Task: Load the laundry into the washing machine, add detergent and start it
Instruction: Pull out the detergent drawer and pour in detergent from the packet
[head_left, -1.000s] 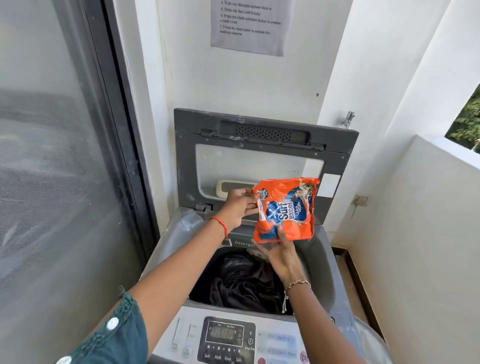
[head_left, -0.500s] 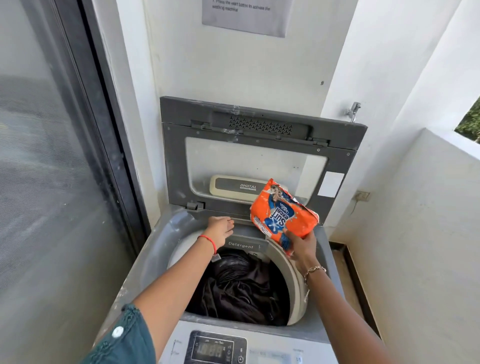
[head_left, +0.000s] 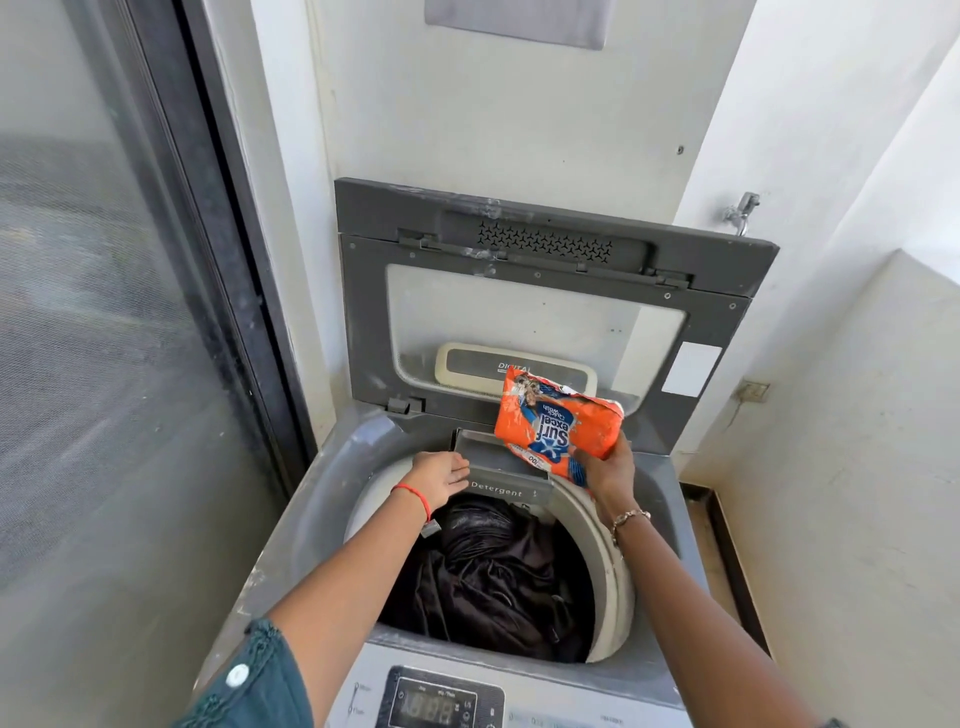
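A grey top-loading washing machine stands with its lid raised against the wall. Dark laundry fills the drum. At the drum's back rim the detergent drawer is pulled out, its front labelled "Detergent". My left hand holds the drawer's left end, fingers at its edge. My right hand grips the bottom corner of an orange detergent packet, held tilted over the drawer's right part.
The control panel with a display sits at the machine's front edge. A dark-framed glass door runs along the left. White walls close in behind and on the right, with a tap on the wall and a narrow floor strip.
My left hand let go of the packet, dropped to the drum's back rim and pulled the detergent drawer out. My right hand has tipped the packet over the drawer.
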